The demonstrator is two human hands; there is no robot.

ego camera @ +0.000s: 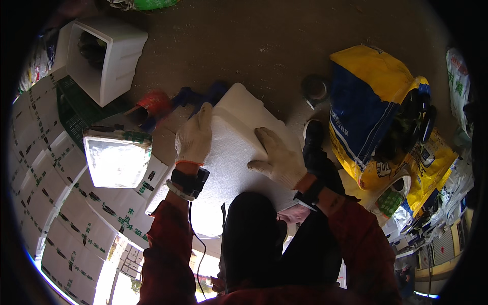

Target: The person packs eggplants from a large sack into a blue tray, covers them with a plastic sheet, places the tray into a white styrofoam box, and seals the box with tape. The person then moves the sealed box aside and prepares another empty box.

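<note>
A white foam box (232,167) lies tilted before me against my dark-trousered knee. My left hand (193,139), in a pale knit glove, holds its left edge, fingers close together and pointing away from me. My right hand (280,158), gloved the same way, grips over the ridge between two of its faces, thumb out to the left. The undersides of both hands are hidden. Just beyond the left hand lie a red roll-like object (154,103) and a blue object (194,95), both partly covered.
White printed cartons (57,167) are stacked at left, near a dark green crate (82,110). An open white foam box (124,57) holds dark produce. At right, a yellow-and-blue sack (364,99) spills dark eggplants (410,122). A tape roll (315,90) lies on the brown floor (236,42).
</note>
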